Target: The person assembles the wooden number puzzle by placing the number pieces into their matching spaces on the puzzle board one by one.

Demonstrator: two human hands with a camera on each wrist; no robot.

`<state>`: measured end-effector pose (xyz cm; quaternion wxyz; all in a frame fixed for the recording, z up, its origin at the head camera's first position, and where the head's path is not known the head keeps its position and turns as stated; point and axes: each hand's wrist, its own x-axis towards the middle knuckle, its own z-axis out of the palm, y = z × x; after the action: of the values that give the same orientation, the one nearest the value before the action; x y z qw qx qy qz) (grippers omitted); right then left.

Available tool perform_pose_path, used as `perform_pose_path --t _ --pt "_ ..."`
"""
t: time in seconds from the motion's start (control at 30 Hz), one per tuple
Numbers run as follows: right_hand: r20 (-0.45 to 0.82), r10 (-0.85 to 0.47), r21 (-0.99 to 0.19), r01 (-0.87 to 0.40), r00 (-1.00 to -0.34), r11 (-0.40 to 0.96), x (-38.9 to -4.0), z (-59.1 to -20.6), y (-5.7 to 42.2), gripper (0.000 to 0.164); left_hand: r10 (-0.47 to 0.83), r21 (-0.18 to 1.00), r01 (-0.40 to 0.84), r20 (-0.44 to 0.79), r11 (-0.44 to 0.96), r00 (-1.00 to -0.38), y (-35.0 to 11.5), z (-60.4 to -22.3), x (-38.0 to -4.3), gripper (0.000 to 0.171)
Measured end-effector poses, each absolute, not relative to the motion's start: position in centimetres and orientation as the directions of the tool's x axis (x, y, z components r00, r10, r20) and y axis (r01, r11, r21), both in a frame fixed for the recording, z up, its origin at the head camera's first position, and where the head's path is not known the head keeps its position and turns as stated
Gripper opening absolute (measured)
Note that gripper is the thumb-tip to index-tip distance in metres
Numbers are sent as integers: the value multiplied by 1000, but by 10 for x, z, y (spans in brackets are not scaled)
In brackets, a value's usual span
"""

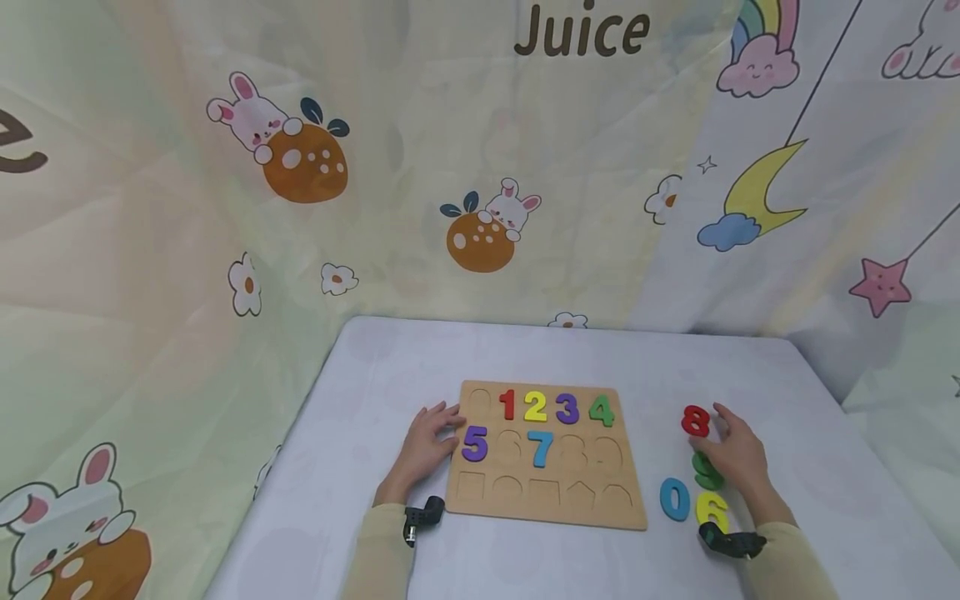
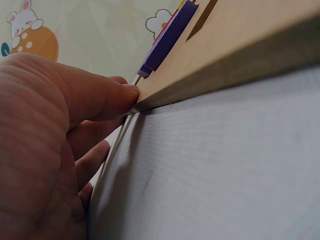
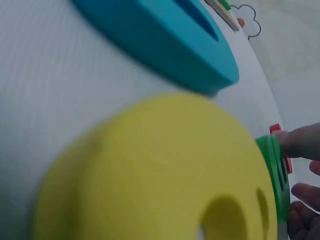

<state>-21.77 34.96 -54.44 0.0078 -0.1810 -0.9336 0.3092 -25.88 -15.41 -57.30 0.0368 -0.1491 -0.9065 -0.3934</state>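
My left hand (image 1: 426,446) rests at the left edge of a wooden number puzzle board (image 1: 551,517), its thumb and fingertips touching that edge. In the left wrist view the thumb (image 2: 107,97) lies against the board's side. Seated in the board are a red 1, yellow 2, purple 3, green 4, purple 5 (image 1: 474,444) and blue 7 (image 1: 540,448). To the right of the board, my right hand (image 1: 735,454) reaches over a green number piece (image 1: 707,473), partly hidden beneath it. Its thumb and forefinger are spread beside a red 8 (image 1: 696,421), thumb at the lower edge.
A blue 0 (image 1: 675,499) and a yellow 6 (image 1: 711,510) lie on the white-covered table (image 1: 570,567) near my right wrist. The board's bottom row has several bare shape recesses. A printed cloth (image 1: 397,167) hangs behind the table.
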Motion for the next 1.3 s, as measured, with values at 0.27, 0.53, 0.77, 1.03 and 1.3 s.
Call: perform_pose_path --t 0.27,0.53,0.77,1.03,1.3 --pt "-124 301 -595 314 -945 740 -215 -550 355 84 246 704 312 198 637 -949 -154 -572 -258 33" --pt "-66 293 -596 273 -954 755 -215 -556 354 74 239 709 304 194 636 -951 -155 -572 -259 33" --pt "-68 265 -587 254 -962 768 -221 -557 357 79 238 705 299 187 643 -953 -154 -573 -259 33" --pt "-28 258 -596 224 -966 771 -225 -558 357 77 248 702 320 206 636 -946 -154 -573 -260 33" --pt "-4 240 -610 193 -971 768 -221 -559 348 79 243 703 309 197 640 -950 -154 -575 -259 33"
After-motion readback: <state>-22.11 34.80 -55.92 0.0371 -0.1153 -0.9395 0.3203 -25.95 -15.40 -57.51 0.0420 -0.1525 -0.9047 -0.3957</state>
